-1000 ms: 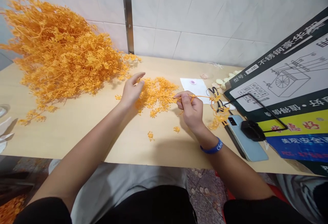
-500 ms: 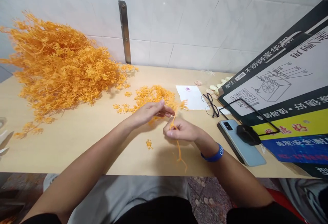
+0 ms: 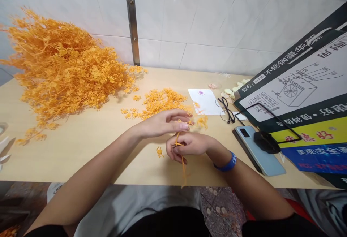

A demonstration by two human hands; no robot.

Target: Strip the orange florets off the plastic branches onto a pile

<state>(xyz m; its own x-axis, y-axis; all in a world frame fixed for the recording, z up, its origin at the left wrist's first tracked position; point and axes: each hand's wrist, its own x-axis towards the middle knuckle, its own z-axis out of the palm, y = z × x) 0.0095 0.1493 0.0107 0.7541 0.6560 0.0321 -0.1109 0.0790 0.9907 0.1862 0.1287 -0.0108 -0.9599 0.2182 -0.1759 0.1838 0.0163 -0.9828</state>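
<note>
My right hand [image 3: 191,144] is closed around the thin stem of an orange artificial flower sprig [image 3: 184,170], whose lower end hangs down over the table, slightly blurred. Just above it, my left hand [image 3: 165,123] pinches the upper part of the same sprig between thumb and fingers. Orange blossoms [image 3: 202,122] of the sprig stick out to the right past the left fingertips. A single loose orange blossom [image 3: 159,152] lies on the table left of my right hand. Behind my left hand spreads a low heap of plucked orange blossoms [image 3: 165,99].
A tall pile of orange flower branches [image 3: 67,63] fills the table's left side. White paper [image 3: 207,103], eyeglasses [image 3: 227,110] and a light blue phone [image 3: 265,154] lie to the right. A large printed carton [image 3: 298,96] stands at the right edge, against a tiled wall.
My left hand has closed on the sprig's upper part, its thumb now in front. My right hand has shifted slightly left and turned, and the stem's hanging end has swung left.
</note>
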